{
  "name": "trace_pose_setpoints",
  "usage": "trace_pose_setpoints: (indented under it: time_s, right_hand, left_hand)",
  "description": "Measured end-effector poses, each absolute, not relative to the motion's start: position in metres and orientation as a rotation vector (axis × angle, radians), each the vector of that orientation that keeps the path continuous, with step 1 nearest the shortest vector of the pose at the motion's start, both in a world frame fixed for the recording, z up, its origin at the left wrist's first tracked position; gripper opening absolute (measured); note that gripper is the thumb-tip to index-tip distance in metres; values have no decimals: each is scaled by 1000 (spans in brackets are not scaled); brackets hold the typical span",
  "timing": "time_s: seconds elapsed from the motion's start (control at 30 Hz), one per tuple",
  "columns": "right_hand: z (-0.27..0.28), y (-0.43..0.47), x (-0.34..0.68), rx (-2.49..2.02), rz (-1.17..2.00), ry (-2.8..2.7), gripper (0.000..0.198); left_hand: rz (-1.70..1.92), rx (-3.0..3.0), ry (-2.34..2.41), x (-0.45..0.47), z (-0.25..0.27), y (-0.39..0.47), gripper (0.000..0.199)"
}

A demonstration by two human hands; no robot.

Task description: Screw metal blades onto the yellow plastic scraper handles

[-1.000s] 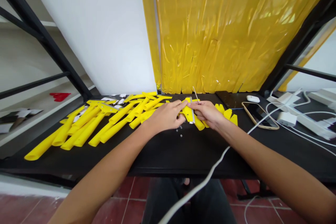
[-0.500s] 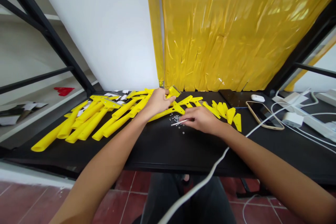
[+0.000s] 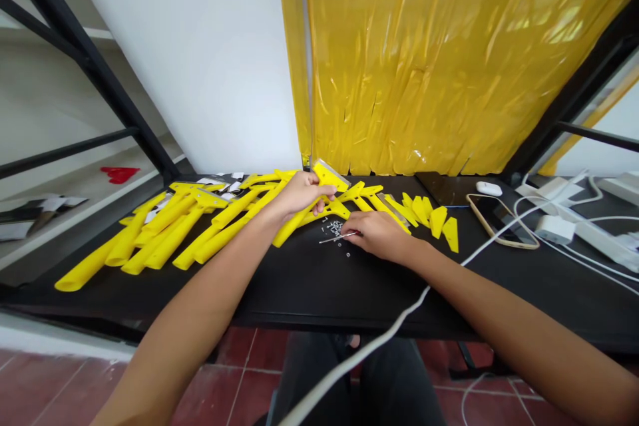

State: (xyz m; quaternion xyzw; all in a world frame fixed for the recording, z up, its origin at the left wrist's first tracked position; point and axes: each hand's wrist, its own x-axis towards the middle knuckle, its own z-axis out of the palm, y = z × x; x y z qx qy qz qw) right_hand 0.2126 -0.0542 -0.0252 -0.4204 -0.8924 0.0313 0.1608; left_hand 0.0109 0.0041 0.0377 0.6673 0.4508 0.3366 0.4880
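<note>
My left hand (image 3: 302,194) is closed round a yellow scraper (image 3: 327,174), whose wide head with a metal blade edge points up and away. The scraper's handle end comes out below my fingers. In my right hand (image 3: 382,233) is a thin screwdriver (image 3: 330,239), its metal shaft pointing left just over the black table and a bit of red showing at my fingers. Beneath the shaft lies a small heap of screws and nuts (image 3: 335,227). Other yellow scraper handles (image 3: 349,196) lie just behind my right hand.
Assembled yellow scrapers (image 3: 170,226) lie in rows at the left. Small yellow plates (image 3: 438,221) sit right of my right hand. Farther right are a phone (image 3: 502,218), a white charger (image 3: 555,229) and a power strip (image 3: 599,229). A white cable (image 3: 399,323) crosses in front of me.
My left hand has lifted and tilted the scraper, so more of its head and handle shows. The screwdriver tip has shifted slightly left.
</note>
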Motion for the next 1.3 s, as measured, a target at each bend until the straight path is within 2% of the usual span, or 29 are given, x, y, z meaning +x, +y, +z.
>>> trace_pose_setpoints:
  time_s: [0.17, 0.33, 0.47, 1.1, 1.3]
  right_hand:
    - [-25, -55, 212, -1130, 71, -2470, 12]
    - [-13, -49, 219, -994, 326, -1922, 10]
    - [-5, -41, 228, -971, 372, -1666, 14]
    - [-5, -40, 228, -905, 586, -1611, 20]
    - [-4, -44, 226, -924, 507, -1651, 19]
  left_hand:
    - [829, 1474, 1031, 8, 36, 8, 19]
    - [749, 1366, 975, 13, 33, 5, 19]
    - [640, 1358, 896, 22, 32, -5, 19]
    - [618, 1375, 747, 21, 37, -11, 23]
    - [621, 1417, 794, 24, 39, -16, 24]
